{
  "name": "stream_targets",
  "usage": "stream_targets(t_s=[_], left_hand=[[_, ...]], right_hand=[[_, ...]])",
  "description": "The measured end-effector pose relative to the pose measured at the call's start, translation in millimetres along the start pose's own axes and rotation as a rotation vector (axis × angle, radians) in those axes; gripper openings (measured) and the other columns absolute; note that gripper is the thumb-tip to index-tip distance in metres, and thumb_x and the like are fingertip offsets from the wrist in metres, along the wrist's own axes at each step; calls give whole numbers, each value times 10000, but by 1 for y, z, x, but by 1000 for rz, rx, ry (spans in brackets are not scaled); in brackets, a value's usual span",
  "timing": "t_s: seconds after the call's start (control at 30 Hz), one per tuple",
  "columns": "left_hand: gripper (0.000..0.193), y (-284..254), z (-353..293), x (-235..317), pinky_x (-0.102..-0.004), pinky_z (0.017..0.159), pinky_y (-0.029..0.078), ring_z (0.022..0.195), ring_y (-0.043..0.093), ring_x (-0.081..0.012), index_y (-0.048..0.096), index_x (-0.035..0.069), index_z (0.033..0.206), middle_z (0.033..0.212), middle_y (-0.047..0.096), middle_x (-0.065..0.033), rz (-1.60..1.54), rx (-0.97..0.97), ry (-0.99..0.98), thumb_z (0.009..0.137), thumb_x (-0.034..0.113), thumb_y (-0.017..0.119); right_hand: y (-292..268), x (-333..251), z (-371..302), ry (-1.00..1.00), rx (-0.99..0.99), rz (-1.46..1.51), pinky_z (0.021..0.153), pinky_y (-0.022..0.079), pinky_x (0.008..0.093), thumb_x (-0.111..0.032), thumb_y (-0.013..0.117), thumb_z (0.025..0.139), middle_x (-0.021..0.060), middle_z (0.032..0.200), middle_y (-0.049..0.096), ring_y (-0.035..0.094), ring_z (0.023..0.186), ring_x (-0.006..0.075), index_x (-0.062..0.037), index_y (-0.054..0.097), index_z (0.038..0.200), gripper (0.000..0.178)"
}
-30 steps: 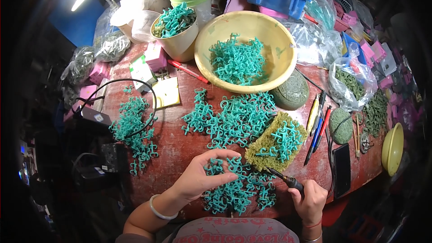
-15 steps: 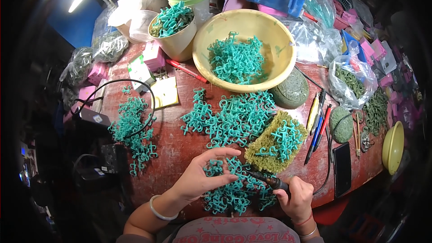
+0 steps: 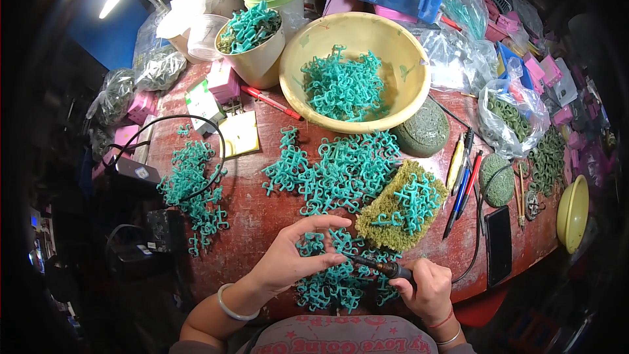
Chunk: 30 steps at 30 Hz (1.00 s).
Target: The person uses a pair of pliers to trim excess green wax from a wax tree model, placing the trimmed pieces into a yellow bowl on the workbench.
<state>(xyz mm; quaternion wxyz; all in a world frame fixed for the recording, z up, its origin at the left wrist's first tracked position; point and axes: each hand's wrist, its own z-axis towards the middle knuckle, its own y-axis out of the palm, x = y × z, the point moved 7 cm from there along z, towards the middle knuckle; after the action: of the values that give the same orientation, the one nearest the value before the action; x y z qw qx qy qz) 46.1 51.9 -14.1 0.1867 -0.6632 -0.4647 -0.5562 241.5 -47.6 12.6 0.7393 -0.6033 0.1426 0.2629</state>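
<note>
Turquoise hooked pieces [image 3: 332, 286] lie heaped at the near edge of the red table [image 3: 252, 229], partly under the left hand [image 3: 286, 259], whose thumb and forefinger stand apart; whether its other fingers pinch a piece cannot be told. The right hand [image 3: 429, 290] is wrapped round the handle of a dark pen-shaped tool [image 3: 393, 270], its slender tip close to the left thumb. Beyond, an olive textured pad [image 3: 380, 206] carries further pieces; a yellow basin [image 3: 407, 92] of them stands toward the far edge.
</note>
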Motion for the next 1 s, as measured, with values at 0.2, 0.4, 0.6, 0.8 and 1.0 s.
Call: stream_targets(t_s=[0.2,0.4,0.6,0.8,1.0], left_hand=[[569,0,0,0,-241,826,452,864,488,-81,640,43,1226,996,525,12,2,6,4,698,-121,776],[572,0,0,0,-242,828,459,865,490,-79,641,47,1227,1002,524,11,-14,3,-2,698,-128,771],[550,0,1,-2,-247,823,456,874,491,-82,642,52,1227,1008,532,7,-34,-7,-7,719,-118,765],[540,-2,1,-2,-248,809,446,881,490,-86,631,55,1241,997,535,6,-9,3,29,739,-86,772],[556,-1,1,-1,-234,777,446,873,487,-85,612,57,1262,948,509,2,-4,13,22,748,-90,764]], right_hand=[[1,1,-1,7,-3,-1,447,433,362,-421,715,852,86,626,531,565,501,281,-42,534,733,438],[1,1,0,7,11,8,448,432,360,-423,716,851,85,628,527,561,501,279,-39,549,743,433],[-3,0,-1,3,32,16,451,433,361,-430,711,856,83,636,534,560,500,274,-36,574,764,427],[-28,13,-18,127,96,-130,463,414,379,-467,663,887,105,618,513,544,510,297,-21,569,758,475],[-36,25,-27,195,-7,-335,482,396,396,-467,614,924,131,651,513,531,541,326,4,541,774,500]])
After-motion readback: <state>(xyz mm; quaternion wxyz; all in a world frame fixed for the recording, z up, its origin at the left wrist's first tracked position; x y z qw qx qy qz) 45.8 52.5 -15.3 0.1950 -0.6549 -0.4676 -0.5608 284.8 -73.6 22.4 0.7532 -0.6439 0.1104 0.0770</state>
